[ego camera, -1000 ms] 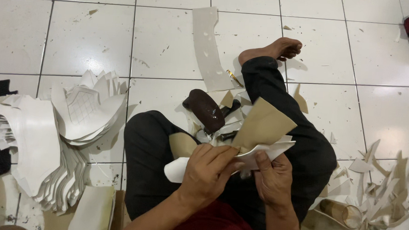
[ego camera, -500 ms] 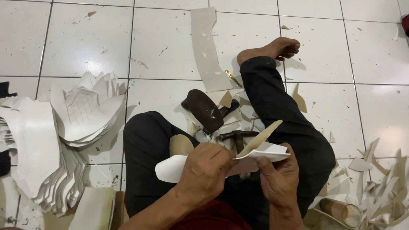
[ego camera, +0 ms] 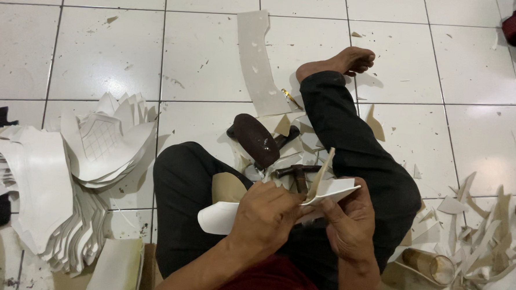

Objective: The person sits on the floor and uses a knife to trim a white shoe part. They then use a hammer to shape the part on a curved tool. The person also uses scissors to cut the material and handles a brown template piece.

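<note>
On the white tiled floor (ego camera: 204,55), stacks of white cut pieces (ego camera: 65,177) lie at the left. Over the lap, the left hand (ego camera: 266,218) and right hand (ego camera: 350,224) both have their fingers clenched on a white cut sheet (ego camera: 220,217), its long axis running left to right, right end tilted up. A glass jar (ego camera: 432,266) lies tipped among scraps at the right; I cannot tell its contents.

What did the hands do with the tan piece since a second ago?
The tan piece lay flat and broad facing the camera; now it stands tilted, edge-on, above the white sheet. The left hand and right hand kept their grip. The hammer and stacks stayed put.
</note>
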